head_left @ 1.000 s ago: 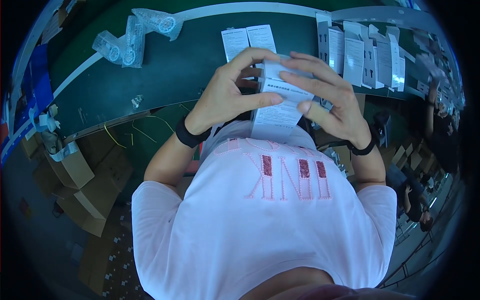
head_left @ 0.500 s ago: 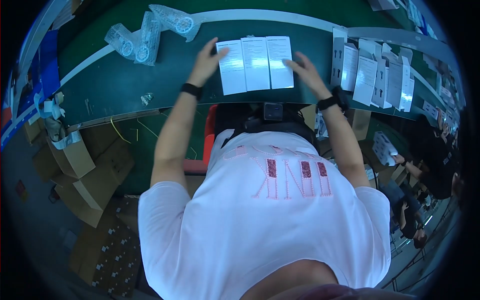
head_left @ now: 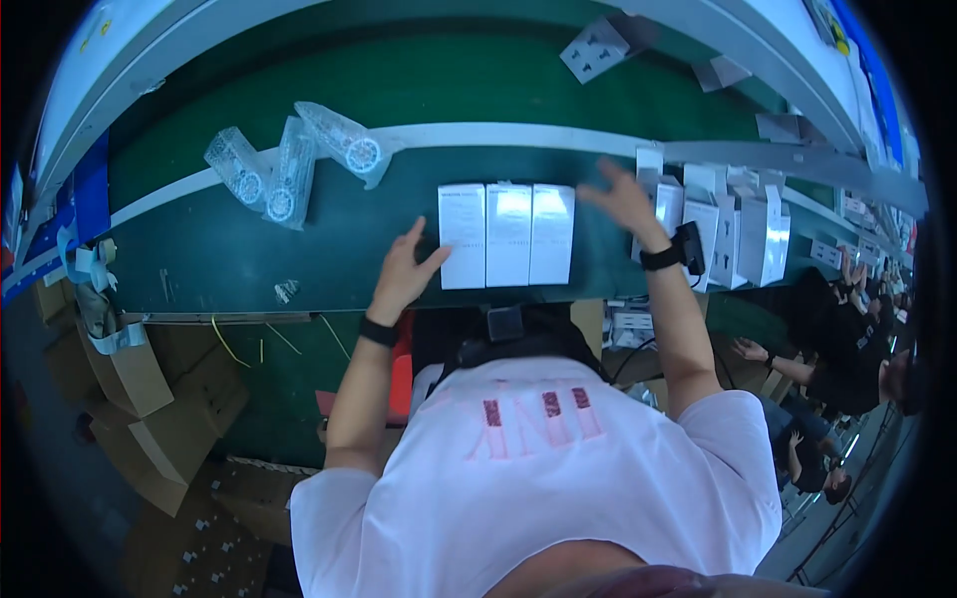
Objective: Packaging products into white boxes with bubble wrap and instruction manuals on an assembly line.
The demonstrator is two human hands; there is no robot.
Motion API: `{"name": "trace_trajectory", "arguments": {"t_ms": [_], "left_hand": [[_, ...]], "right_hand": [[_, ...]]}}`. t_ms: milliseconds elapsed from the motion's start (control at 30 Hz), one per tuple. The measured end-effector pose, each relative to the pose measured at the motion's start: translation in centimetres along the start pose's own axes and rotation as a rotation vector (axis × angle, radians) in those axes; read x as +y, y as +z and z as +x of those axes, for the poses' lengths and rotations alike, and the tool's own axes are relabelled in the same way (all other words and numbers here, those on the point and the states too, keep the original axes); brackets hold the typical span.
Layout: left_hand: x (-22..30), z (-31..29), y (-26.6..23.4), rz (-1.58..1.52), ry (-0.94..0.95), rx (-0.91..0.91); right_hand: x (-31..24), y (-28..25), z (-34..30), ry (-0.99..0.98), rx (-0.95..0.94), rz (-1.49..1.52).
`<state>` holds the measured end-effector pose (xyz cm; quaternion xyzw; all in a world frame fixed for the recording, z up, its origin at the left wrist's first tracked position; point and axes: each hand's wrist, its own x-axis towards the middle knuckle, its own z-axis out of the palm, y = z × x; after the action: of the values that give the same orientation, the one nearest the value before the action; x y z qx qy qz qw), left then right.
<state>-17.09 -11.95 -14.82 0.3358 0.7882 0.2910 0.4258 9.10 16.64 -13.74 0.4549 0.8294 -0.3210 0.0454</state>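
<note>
Three white printed boxes, a left one (head_left: 462,254), a middle one (head_left: 508,249) and a right one (head_left: 552,249), lie side by side in an even row on the green table (head_left: 369,239). My left hand (head_left: 404,271) is beside the left box, fingers apart, its thumb at or very near the box's edge. My right hand (head_left: 623,204) hovers off the far right corner of the row, fingers spread and slightly blurred, holding nothing. It is between the row and a group of opened white cartons (head_left: 703,224) on the right.
Bubble-wrapped items (head_left: 289,174) lie at the far left, across a pale rail (head_left: 478,135). A small crumpled clear scrap (head_left: 286,291) is near the front edge. Another white box (head_left: 595,52) sits at the back. Cardboard boxes (head_left: 150,419) stand lower left; people (head_left: 847,349) work at right.
The view has shifted, showing more of the far side. The boxes now line up more evenly. My right hand has come off the right box; my left hand has slid nearer along the left box.
</note>
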Motion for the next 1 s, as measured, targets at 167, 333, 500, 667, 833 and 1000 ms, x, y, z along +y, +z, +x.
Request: {"name": "trace_trajectory", "arguments": {"t_ms": [167,333,500,667,833,1000], "left_hand": [[2.5,0.9,-8.2,0.014,0.034,0.324],[4.2,3.5,-11.0,-0.043,-0.001,0.442],[5.6,6.2,-9.9,-0.114,0.092,0.504],[11.9,5.1,-7.5,0.050,0.541,0.435],[12.9,3.1,-9.2,-0.396,0.359,-0.049],[5.0,-2.4,-13.0,-1.350,-0.487,-0.395]], "right_hand": [[-3.9,-8.6,11.6,-0.149,0.985,-0.153],[-0.7,-11.1,15.6,-0.299,0.590,-0.420],[-5.6,-10.8,12.7,-0.400,0.502,-0.780],[-19.3,-7.0,3.6,-0.643,0.314,-0.059],[-22.0,-3.3,-0.7,-0.577,0.077,0.384],[-22.1,-0.4,3.8,-0.232,0.030,0.596]]}}
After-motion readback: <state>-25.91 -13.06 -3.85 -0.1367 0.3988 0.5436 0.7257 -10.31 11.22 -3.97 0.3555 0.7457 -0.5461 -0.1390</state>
